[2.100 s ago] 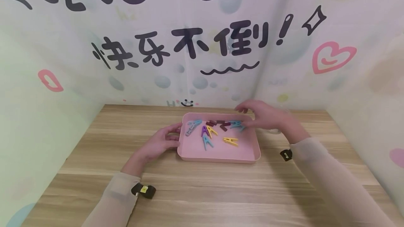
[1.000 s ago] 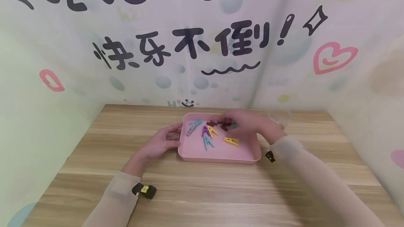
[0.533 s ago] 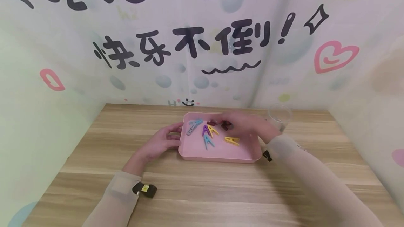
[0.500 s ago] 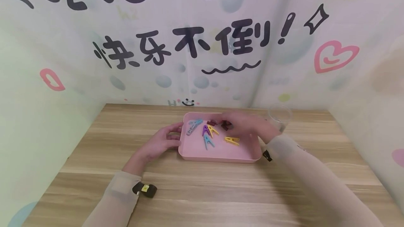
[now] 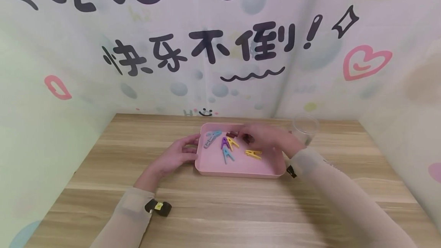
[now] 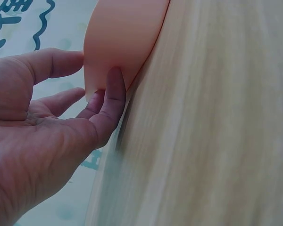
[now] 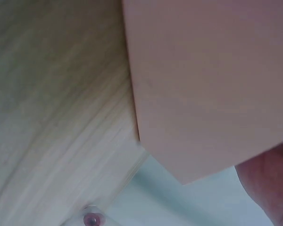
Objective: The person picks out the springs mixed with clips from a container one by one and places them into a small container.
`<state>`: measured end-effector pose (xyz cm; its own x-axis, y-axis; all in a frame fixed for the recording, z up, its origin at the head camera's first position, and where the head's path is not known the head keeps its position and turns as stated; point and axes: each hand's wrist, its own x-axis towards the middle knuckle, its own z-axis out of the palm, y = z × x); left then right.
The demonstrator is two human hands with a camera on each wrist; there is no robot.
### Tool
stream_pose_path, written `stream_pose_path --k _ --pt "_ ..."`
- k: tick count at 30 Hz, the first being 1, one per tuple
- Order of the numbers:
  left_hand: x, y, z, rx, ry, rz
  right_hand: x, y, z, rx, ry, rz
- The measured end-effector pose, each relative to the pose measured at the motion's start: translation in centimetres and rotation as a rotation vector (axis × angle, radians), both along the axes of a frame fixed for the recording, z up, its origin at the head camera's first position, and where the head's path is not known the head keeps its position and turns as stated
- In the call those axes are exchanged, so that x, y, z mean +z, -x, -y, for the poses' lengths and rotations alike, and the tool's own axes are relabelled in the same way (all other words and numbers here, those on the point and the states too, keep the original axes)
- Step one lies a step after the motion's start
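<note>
A shallow pink tray [image 5: 241,174] stands on the wooden table. In it lie a purple clothespin [image 5: 225,142], two yellow clothespins [image 5: 253,154] and light blue ones [image 5: 227,155]. Small dark red pieces [image 5: 232,134] sit near its back wall. My left hand [image 5: 175,155] rests at the tray's left end; in the left wrist view its fingertips touch the outer wall. My right hand [image 5: 265,137] reaches over the right wall, with its fingers low by the dark red pieces at the back. The hand hides whatever may be between its fingers.
Behind my right wrist stands a clear cup [image 5: 306,125]. In the right wrist view, a clear object holding something dark red [image 7: 93,219] shows at the bottom. A printed cloth [image 5: 203,87] hangs along the table's back edge.
My right hand has moved left and down from the tray's back right corner into the tray, covering the blue clothespin there. For the last second it has barely moved. The left hand stays put.
</note>
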<state>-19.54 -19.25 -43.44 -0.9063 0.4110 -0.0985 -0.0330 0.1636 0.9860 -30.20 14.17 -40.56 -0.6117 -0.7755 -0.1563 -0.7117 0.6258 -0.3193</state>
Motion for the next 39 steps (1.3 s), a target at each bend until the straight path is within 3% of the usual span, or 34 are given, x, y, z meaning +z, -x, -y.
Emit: stream_pose_path --k 9,26,39 --pt "0.0 0.1 -0.1 0.005 0.007 -0.002 0.0 -0.1 -0.4 -0.003 0.038 0.013" --pt "-0.1 0.0 -0.2 0.007 -0.011 0.002 2.3 -1.5 -1.9 -0.063 0.174 0.098" --pt "-0.2 0.1 0.0 0.004 -0.018 -0.004 3.1 -2.0 -4.0 -0.073 0.226 0.032"
